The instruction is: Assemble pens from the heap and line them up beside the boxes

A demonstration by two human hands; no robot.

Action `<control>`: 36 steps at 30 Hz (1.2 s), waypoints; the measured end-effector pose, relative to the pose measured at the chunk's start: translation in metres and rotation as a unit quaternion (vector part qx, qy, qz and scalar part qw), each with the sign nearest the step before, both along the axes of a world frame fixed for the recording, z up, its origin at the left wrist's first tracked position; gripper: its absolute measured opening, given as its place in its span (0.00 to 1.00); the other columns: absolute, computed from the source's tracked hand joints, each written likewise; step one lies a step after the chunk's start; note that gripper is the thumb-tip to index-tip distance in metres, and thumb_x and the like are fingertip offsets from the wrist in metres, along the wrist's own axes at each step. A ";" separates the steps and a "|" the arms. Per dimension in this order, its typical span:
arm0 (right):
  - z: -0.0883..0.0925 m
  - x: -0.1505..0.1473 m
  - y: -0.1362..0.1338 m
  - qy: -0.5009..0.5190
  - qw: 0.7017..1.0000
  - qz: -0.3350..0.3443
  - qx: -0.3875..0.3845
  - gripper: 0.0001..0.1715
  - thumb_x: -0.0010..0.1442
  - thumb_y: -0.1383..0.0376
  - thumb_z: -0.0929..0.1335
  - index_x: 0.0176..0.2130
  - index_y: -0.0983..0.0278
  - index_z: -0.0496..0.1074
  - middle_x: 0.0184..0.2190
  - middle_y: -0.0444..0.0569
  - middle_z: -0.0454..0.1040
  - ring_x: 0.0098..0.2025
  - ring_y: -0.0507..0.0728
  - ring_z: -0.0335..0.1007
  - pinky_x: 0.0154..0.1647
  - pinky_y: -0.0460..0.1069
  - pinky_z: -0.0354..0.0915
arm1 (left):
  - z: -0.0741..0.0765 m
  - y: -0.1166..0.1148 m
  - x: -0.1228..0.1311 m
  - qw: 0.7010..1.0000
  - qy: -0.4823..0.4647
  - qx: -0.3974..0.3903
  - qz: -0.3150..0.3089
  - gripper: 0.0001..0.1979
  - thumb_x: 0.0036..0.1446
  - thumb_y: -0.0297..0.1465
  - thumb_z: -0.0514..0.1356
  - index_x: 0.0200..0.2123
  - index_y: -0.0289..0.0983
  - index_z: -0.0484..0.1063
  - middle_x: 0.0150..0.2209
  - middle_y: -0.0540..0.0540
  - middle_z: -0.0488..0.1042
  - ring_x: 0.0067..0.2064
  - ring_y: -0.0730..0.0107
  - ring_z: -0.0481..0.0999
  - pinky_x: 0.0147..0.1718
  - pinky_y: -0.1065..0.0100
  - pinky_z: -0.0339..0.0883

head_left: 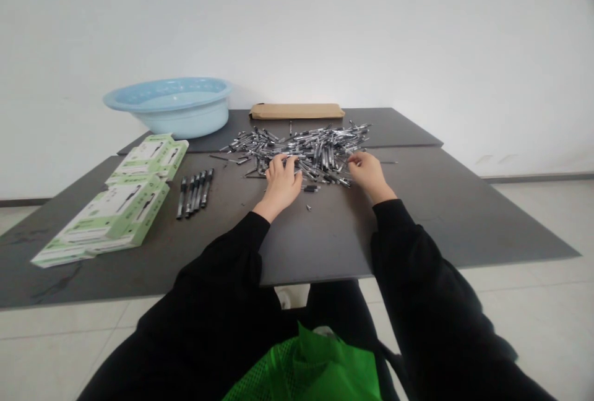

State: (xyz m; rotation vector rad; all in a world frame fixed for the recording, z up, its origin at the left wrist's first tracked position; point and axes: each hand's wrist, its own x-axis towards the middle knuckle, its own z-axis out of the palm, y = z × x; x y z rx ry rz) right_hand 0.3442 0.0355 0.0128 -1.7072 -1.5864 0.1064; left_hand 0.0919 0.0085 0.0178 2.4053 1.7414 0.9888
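Observation:
A heap of black and clear pens (309, 148) lies in the middle of a dark grey table (445, 215). My left hand (281, 182) rests at the heap's near left edge, its fingertips curled down into the pens. My right hand (367, 171) reaches into the near right edge of the heap, fingers bent among the pens. What either hand grips is hidden by the fingers. A row of several black pens (195, 192) lies side by side to the left of my left hand.
White and green pen boxes (118, 209) lie stacked along the table's left side. A light blue basin (172, 104) stands at the back left, a flat brown cardboard pack (297, 111) at the back. A green mesh bag (320, 370) sits in my lap.

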 end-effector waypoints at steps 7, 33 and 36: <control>0.002 0.036 -0.015 -0.075 0.997 0.017 -0.030 0.14 0.47 0.70 0.66 0.33 0.66 0.80 0.34 0.53 0.73 0.35 0.58 0.69 0.43 0.52 0.65 | -0.002 -0.002 -0.006 1.000 0.001 0.010 -0.008 0.21 0.64 0.33 0.53 0.59 0.36 0.64 0.57 0.35 0.61 0.58 0.51 0.61 0.57 0.52 0.58; -0.020 0.051 -0.048 -0.196 0.977 0.037 -0.078 0.13 0.55 0.67 0.66 0.34 0.60 0.81 0.39 0.54 0.72 0.48 0.64 0.65 0.49 0.59 0.52 | 0.008 -0.008 -0.017 0.999 -0.036 0.040 0.004 0.17 0.63 0.31 0.54 0.55 0.35 0.67 0.54 0.35 0.63 0.55 0.51 0.63 0.55 0.51 0.60; -0.018 0.050 -0.049 -0.205 0.977 0.034 -0.055 0.13 0.56 0.68 0.66 0.34 0.60 0.81 0.38 0.54 0.72 0.47 0.64 0.64 0.49 0.59 0.50 | 0.009 -0.010 -0.017 0.998 -0.048 0.037 -0.009 0.17 0.63 0.31 0.53 0.55 0.35 0.66 0.54 0.35 0.63 0.55 0.52 0.63 0.55 0.51 0.59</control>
